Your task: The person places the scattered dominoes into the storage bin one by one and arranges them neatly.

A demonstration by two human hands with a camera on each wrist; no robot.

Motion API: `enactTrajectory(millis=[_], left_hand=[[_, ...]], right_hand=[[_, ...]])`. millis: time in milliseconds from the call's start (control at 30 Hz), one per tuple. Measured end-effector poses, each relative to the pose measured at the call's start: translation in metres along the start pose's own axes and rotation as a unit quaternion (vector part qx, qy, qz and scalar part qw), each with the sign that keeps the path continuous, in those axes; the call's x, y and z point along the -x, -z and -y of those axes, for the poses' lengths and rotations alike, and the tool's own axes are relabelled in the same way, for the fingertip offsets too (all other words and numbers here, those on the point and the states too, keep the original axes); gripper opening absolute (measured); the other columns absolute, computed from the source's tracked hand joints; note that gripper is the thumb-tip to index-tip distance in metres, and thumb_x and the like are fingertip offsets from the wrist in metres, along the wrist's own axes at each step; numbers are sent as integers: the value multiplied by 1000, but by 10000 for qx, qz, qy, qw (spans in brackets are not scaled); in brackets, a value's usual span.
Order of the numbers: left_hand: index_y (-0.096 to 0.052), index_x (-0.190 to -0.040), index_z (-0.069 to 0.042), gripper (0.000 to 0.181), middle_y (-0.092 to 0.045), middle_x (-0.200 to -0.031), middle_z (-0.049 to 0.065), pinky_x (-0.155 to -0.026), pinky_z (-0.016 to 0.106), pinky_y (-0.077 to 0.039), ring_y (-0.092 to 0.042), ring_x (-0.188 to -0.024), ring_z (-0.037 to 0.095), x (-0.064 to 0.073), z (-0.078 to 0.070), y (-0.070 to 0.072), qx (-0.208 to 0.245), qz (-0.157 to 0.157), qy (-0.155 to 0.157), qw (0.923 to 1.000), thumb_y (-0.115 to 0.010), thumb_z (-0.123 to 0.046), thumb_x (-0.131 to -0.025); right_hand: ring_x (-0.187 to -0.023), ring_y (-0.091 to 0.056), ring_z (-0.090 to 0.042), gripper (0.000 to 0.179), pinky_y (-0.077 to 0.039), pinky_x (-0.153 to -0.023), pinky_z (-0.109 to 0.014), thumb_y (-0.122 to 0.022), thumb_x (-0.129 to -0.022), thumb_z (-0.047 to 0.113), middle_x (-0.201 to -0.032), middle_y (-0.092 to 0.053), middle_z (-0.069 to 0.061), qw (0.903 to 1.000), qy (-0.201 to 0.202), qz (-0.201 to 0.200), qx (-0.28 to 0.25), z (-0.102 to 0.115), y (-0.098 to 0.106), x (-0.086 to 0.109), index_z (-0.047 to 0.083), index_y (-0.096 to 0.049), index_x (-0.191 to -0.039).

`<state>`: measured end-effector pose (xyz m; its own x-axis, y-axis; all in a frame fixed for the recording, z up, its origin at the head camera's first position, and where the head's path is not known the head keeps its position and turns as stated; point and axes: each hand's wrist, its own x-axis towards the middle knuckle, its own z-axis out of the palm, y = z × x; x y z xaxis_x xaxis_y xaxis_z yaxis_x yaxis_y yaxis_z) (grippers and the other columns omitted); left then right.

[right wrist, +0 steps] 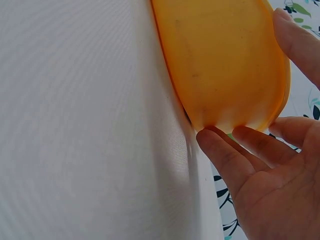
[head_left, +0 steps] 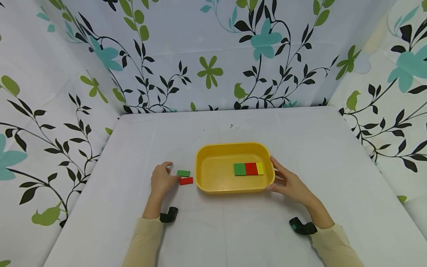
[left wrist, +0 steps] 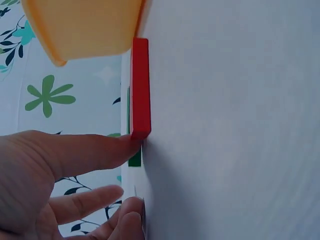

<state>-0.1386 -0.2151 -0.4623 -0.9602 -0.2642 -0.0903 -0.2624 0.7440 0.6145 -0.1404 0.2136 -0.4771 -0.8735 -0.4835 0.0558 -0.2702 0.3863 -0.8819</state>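
A yellow tray (head_left: 217, 174) lies on the white table, and my right hand (head_left: 288, 181) holds its right end, fingers and thumb spread round the wall. In the right wrist view, fingertips (right wrist: 212, 142) press against the tray wall. My left hand (head_left: 162, 180) is left of the tray, its thumb touching the end of a red block (head_left: 186, 181); the other fingers stand apart from it. Just behind the red block lies a green block (head_left: 183, 173), mostly hidden by it in the left wrist view. Inside the tray, green blocks (head_left: 240, 169), red (head_left: 251, 169) and yellow (head_left: 260, 168) pieces form a row.
The white cloth-covered table (head_left: 220, 230) reaches back to a leaf-patterned curtain (head_left: 186, 55), which also hangs at both sides. Black wrist cameras (head_left: 169, 215) are strapped on both arms, below the hands.
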Motion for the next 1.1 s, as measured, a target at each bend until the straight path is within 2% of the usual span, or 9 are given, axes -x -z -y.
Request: enactTrajectory(millis=[267,467,767,967,1100], left_hand=[[-54,-124,11,60,-48,-116,28,-86,48,-48,-52,-97,37,11,-7,-13,263,-211,327,9989,-78,-20,-78],[-53,-116,11,65,-42,-118,28,-88,48,-47,-52,-97,40,14,-13,-21,116,-359,484,9981,-83,-29,-75],[-56,-106,11,58,-44,-112,27,-81,44,-47,-50,-93,37,17,-17,-24,46,-518,413,9978,-83,-31,-75],[-58,-109,12,52,-44,-114,28,-82,45,-45,-51,-95,38,16,-14,-25,294,-579,377,9972,-79,-25,-78],[-58,-113,11,49,-47,-113,27,-83,46,-43,-51,-97,39,15,-11,-25,522,-751,432,9949,-75,-20,-79]], right_hand=[[-135,-43,-44,93,-44,-99,-44,-74,-87,19,-163,-17,-15,10000,-18,-5,11,0,-1,-1,17,-13,-158],[-135,-42,-44,93,-44,-100,-43,-74,-87,19,-163,-16,-15,10000,-36,-14,-22,-1,-1,-1,18,-13,-158],[-135,-42,-44,94,-44,-99,-43,-74,-87,19,-163,-16,-15,10000,7,-5,5,-1,0,0,18,-13,-158],[-135,-43,-45,94,-45,-99,-43,-74,-87,19,-163,-16,-16,10000,14,-1,46,-1,0,0,18,-13,-158],[-135,-43,-44,94,-45,-99,-42,-74,-87,19,-163,-16,-16,10000,4,15,27,0,0,0,18,-12,-158]])
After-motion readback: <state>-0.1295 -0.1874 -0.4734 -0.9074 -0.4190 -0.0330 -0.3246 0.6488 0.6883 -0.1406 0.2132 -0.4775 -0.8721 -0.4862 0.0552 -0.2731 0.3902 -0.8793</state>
